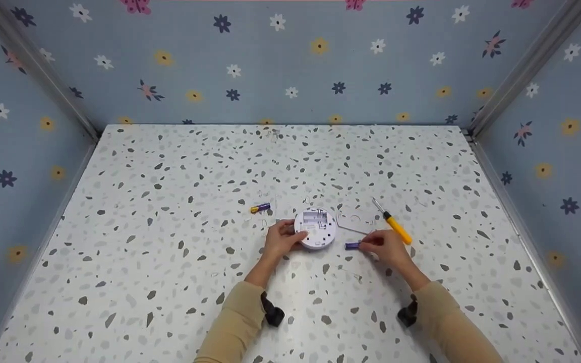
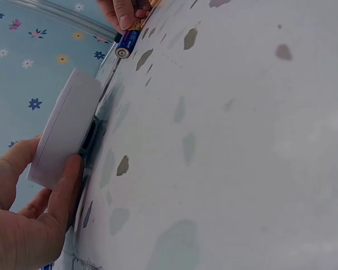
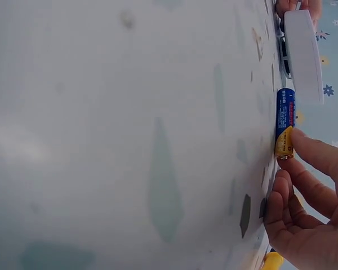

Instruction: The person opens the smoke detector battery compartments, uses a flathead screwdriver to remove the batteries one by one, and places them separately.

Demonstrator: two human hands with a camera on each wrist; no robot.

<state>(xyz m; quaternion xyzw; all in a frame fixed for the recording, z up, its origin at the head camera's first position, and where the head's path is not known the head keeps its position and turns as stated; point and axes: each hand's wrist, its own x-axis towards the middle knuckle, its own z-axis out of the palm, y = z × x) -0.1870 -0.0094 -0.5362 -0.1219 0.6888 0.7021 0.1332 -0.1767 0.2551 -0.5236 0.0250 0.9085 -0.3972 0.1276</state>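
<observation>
A round white plastic device (image 1: 315, 239) lies on the table with its open battery compartment (image 1: 315, 218) facing up. My left hand (image 1: 281, 239) grips its left edge, thumb on the upper face and fingers around the side; the left wrist view shows the device's pale side wall (image 2: 67, 129). To the right of the device, my right hand (image 1: 387, 245) pinches a blue and yellow battery (image 3: 285, 115) at its yellow end between thumb and index finger. The battery's blue end points toward the device, close over the table. No batteries show inside the compartment.
Another blue and yellow battery (image 1: 260, 207) lies left of the device, beyond my left hand. A screwdriver (image 1: 396, 228) with a yellow handle rests right of my right hand. Between device and right hand runs a thin dark rod (image 1: 353, 229). Flower-patterned walls (image 1: 290, 60) enclose the speckled table (image 1: 179, 282).
</observation>
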